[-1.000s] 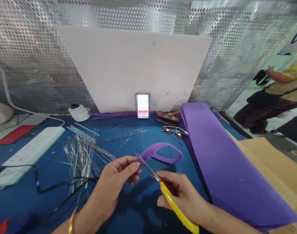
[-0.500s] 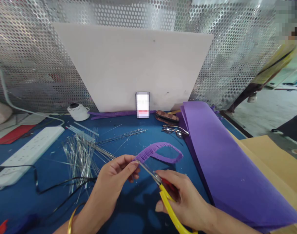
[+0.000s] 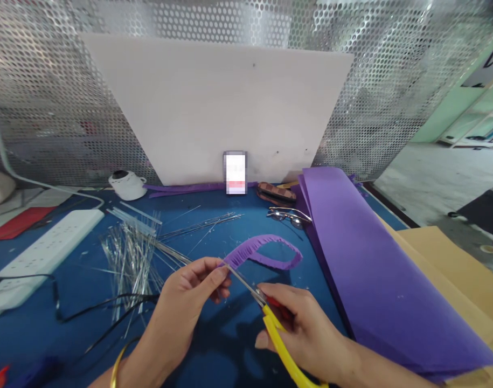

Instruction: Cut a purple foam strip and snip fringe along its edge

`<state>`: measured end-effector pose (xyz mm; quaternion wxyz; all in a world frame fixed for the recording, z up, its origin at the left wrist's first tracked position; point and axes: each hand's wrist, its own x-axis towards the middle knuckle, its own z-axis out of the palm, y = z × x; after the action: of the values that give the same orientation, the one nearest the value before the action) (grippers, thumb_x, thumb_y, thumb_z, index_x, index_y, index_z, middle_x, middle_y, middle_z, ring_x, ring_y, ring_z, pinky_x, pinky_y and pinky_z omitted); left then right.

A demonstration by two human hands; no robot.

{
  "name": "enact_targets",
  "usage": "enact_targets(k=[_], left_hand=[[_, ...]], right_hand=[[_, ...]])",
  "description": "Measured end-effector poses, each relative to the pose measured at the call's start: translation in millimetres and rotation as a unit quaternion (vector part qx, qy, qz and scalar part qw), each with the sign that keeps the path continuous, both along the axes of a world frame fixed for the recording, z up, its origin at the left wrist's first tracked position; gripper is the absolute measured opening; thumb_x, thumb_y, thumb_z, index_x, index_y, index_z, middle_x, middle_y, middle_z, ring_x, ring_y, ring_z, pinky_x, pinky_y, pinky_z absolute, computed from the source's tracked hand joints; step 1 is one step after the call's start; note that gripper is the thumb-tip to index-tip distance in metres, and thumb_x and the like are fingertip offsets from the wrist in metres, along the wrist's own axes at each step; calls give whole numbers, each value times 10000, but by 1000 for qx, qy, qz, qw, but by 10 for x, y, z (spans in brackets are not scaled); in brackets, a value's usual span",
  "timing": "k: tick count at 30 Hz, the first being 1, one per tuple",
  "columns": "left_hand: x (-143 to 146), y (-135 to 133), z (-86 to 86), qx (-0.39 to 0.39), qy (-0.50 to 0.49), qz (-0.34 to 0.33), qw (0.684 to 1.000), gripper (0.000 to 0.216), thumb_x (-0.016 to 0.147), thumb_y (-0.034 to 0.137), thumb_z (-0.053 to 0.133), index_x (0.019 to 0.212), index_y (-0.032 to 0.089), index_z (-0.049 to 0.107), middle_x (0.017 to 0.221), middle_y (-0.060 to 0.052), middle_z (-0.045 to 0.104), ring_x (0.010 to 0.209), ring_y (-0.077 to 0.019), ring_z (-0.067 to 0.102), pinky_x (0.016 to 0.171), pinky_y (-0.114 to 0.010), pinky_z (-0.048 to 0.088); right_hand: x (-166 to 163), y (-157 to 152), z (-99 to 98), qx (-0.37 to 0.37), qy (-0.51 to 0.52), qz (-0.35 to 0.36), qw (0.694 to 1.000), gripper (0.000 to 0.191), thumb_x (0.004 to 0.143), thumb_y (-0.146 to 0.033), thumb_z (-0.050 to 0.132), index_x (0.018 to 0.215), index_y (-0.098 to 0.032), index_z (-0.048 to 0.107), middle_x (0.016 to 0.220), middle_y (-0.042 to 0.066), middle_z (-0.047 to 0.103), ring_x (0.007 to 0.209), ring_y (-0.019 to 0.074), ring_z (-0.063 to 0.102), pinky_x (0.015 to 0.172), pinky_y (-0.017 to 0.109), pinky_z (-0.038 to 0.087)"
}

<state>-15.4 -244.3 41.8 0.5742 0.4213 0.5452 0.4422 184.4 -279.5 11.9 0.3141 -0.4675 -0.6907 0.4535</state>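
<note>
Between the thumb and fingers of my left hand (image 3: 200,285) is pinched one end of a purple paper strip (image 3: 266,242). The strip has a row of fine cuts along its edge and curls in a loop away from me over the blue table (image 3: 226,334). My right hand (image 3: 306,328) grips scissors (image 3: 280,345) with yellow and red handles. Their blades point up and left and meet the strip right at my left fingertips. How far the blades are apart is hard to see.
Thin metal wires (image 3: 133,258) lie in a heap left of my hands, beside a white power strip (image 3: 44,253) and a black cable. Large folded purple paper (image 3: 363,258) covers the right side. Glasses (image 3: 290,216), a brown case (image 3: 276,193) and a phone (image 3: 235,173) stand farther back.
Both hands, the strip and the scissors keep nearly the same places. The view has shifted slightly, and the person at the far right is out of sight.
</note>
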Motion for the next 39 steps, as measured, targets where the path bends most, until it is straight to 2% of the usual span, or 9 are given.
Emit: enact_targets(k=[12,21,29,35,39], left_hand=[[-8,5,-2,-8,-11,12,1000,174,712,350,785,729,188,725,633,7,680,559,-116,572,546,-207,451],[15,-5,-15,-20,-11,-6,1000,182,704,356,783,725,185,724,611,6,669,546,-114,557,533,-203,441],[2,-10,13,-14,-23,-9,1000,174,721,349,773,732,183,724,622,1,672,549,-116,559,535,-208,440],[15,-12,31,-18,-26,-5,999,177,706,358,781,701,191,722,612,4,677,543,-116,568,537,-207,441],[27,-29,49,-15,-42,4,999,278,789,454,672,698,199,735,655,-25,703,568,-147,602,547,-232,463]], right_hand=[[5,23,11,17,13,6,1000,279,769,-352,768,759,-191,541,639,-67,381,582,106,320,521,231,267],[-15,23,-8,-29,25,3,999,253,757,-325,770,883,-176,608,653,-73,368,584,104,290,510,225,267],[-20,23,31,-54,74,17,996,294,759,-380,767,722,-167,567,632,-68,346,580,99,264,499,232,241],[-21,21,-12,-94,121,27,988,254,775,-360,758,849,-159,621,658,-64,332,598,99,259,500,226,240],[-1,13,-105,-109,152,21,982,275,784,-376,751,880,-151,627,675,-59,325,611,98,255,504,219,245]])
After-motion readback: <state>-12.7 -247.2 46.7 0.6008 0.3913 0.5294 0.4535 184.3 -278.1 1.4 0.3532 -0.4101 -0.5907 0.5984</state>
